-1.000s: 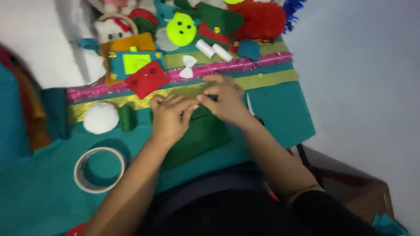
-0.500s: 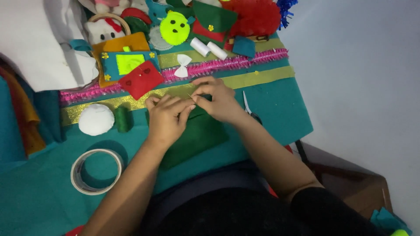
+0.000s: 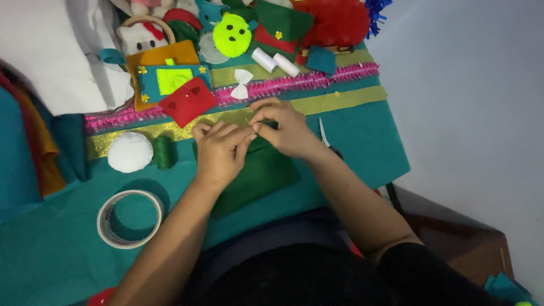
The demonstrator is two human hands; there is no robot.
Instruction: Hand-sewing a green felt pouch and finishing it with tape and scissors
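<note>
Dark green felt piece [image 3: 258, 173] lies flat on the teal felt sheet [image 3: 362, 153] that covers the counter, directly under and just near of both hands. Its long axis runs from near-left to far-right, tilted across the sheet.

Left hand [image 3: 218, 150] rests on the far-left part of the piece, fingers curled close, thumb side turned toward the other hand. Right hand [image 3: 283, 130] sits over the far-right end, fingertips pinched narrow on the far edge of the felt. The two sets of fingertips touch at the piece's far edge; whether anything small is held between them I cannot tell. Both hands are equally close to the piece; the right reaches slightly farther.

Around them:
- green thread spool [image 3: 164, 152] and white padded ball [image 3: 130, 152], just left of the left hand
- tape roll [image 3: 129, 219], near-left, well apart
- red felt pouch [image 3: 187, 102], far of the left hand
- gold glitter strip [image 3: 340, 101] and pink tinsel strip [image 3: 317, 81], far side
- two white spools [image 3: 275, 61], farther back
</note>
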